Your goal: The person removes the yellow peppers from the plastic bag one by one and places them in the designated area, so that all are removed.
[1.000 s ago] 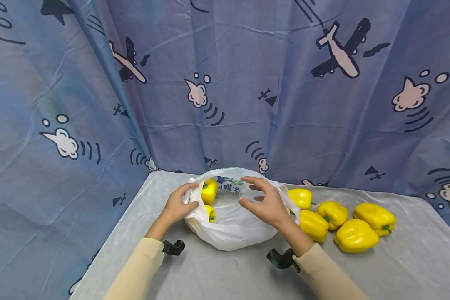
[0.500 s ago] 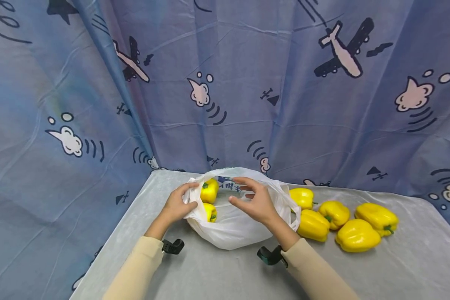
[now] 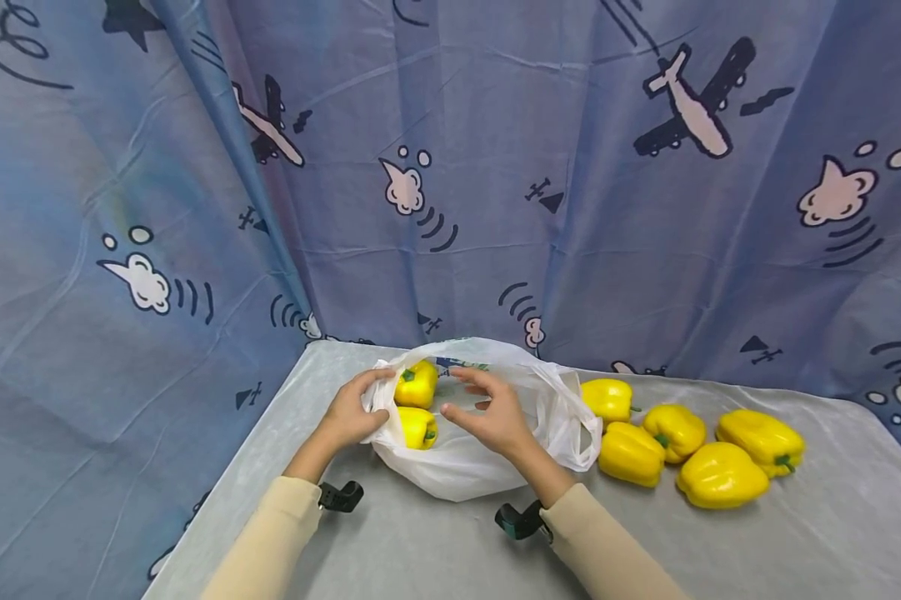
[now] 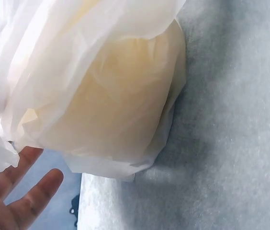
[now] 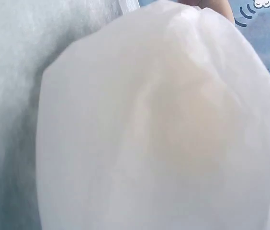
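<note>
A white plastic bag [image 3: 458, 477] lies with its mouth spread wide in the head view. Inside its left part are two yellow bell peppers, an upper pepper [image 3: 417, 383] and a lower pepper [image 3: 414, 427]. My left hand [image 3: 348, 414] grips the bag's left rim between thumb and fingers; some fingers [image 4: 41, 191] show past the plastic in the left wrist view. Over the bag's mouth hovers my right hand [image 3: 493, 414], thumb and fingers apart and holding nothing, just right of the two peppers. White plastic [image 5: 135, 139] fills most of the right wrist view and hides the right fingers.
Several yellow bell peppers, among them a front one [image 3: 723, 475], lie on the grey tablecloth [image 3: 435, 550] right of the bag. One pepper [image 3: 632, 454] is close to the bag's right handle. A blue patterned curtain [image 3: 480, 167] hangs behind and at left.
My right hand has moved left across the bag's mouth, toward the peppers inside. The bag's right side has sagged, its handle loop now hanging. My left hand stays at the left rim.
</note>
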Available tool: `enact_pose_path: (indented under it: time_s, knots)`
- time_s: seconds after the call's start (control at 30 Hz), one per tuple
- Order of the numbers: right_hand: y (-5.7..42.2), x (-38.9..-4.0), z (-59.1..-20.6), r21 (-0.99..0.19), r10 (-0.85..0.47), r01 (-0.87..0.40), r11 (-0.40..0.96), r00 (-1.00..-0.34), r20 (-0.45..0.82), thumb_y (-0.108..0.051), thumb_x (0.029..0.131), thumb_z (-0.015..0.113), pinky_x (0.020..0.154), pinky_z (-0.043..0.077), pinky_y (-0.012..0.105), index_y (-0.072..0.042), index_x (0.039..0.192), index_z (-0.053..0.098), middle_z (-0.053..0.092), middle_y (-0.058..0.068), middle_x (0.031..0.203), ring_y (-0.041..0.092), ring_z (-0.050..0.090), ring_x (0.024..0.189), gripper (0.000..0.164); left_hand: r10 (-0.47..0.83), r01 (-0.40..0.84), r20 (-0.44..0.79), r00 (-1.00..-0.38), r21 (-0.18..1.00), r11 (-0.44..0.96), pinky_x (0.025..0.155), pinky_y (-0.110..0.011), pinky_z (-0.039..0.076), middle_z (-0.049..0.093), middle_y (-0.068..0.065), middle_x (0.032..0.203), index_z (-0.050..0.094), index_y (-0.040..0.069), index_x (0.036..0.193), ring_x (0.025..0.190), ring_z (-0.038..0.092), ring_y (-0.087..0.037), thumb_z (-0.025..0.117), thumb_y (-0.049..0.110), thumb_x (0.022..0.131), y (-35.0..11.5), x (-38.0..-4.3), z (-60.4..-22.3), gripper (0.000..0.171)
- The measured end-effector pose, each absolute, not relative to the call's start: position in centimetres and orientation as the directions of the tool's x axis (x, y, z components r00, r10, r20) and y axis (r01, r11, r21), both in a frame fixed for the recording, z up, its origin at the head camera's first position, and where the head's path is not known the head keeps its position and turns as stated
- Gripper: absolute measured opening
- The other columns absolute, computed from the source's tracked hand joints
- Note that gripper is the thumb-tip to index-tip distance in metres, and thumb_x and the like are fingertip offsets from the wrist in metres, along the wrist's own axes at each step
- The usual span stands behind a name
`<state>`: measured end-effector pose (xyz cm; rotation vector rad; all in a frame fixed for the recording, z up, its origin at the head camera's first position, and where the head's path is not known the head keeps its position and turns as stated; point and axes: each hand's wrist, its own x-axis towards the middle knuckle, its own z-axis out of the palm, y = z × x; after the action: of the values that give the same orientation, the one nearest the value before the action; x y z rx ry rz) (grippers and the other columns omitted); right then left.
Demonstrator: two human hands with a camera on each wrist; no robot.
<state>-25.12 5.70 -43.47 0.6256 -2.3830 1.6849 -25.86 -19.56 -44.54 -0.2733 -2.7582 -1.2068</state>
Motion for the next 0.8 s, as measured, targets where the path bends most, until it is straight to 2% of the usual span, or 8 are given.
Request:
enact_pose_path:
  time_s: [0.23, 0.4, 0.6, 0.8]
  knots:
    - [4.4, -25.1, -44.6, -0.882, -0.225, -0.404, 0.242, -0.908, 0.354, -0.023, 0.077, 0.077, 0.083, 0.054, 0.057, -0.015, 0.12, 0.066, 0.066, 0.013, 0.12, 0.033, 0.064, 0.105, 0.045, 0.119, 0.202, 0.166, -0.979, 0.712, 0.672, 0.111, -0.056, 0.035, 0.053, -0.012, 0.141, 0.056, 0.015, 0.132, 0.136, 0.043, -0.035, 0.064, 0.002, 0.073, -19.7, -25.6, -44.6, 0.06]
    - [3.5, -24.9, -45.2, -0.902, -0.198, -0.387, 0.19, -0.915, 0.35, -0.017, 0.077, 0.078, 0.089, 0.054, 0.054, -0.008, 0.116, 0.067, 0.068, 0.014, 0.115, 0.036, 0.064, 0.105, 0.041, 0.116, 0.202, 0.169, -0.979, 0.71, 0.675, 0.112, -0.055, 0.034, 0.054, -0.012, 0.14, 0.056, 0.014, 0.132, 0.136, 0.043, -0.034, 0.064, 0.003, 0.073, -19.7, -25.6, -44.6, 0.06]
    - [2.2, -24.5, -46.1, -0.931, -0.146, -0.325, 0.164, -0.942, 0.303, -0.018, 0.077, 0.078, 0.081, 0.057, 0.047, -0.002, 0.113, 0.067, 0.068, 0.017, 0.114, 0.043, 0.064, 0.101, 0.041, 0.123, 0.209, 0.17, -0.978, 0.71, 0.672, 0.113, -0.054, 0.034, 0.053, -0.012, 0.141, 0.056, 0.015, 0.133, 0.136, 0.043, -0.034, 0.064, 0.002, 0.073, -19.8, -25.7, -44.4, 0.061]
    - [1.4, -24.2, -46.9, -0.942, -0.137, -0.298, 0.155, -0.951, 0.279, -0.015, 0.076, 0.079, 0.087, 0.055, 0.053, -0.003, 0.112, 0.068, 0.067, 0.021, 0.115, 0.044, 0.064, 0.103, 0.04, 0.12, 0.193, 0.152, -0.981, 0.714, 0.673, 0.113, -0.055, 0.034, 0.051, -0.012, 0.143, 0.055, 0.016, 0.134, 0.137, 0.041, -0.034, 0.064, 0.003, 0.074, -19.8, -25.7, -44.5, 0.062]
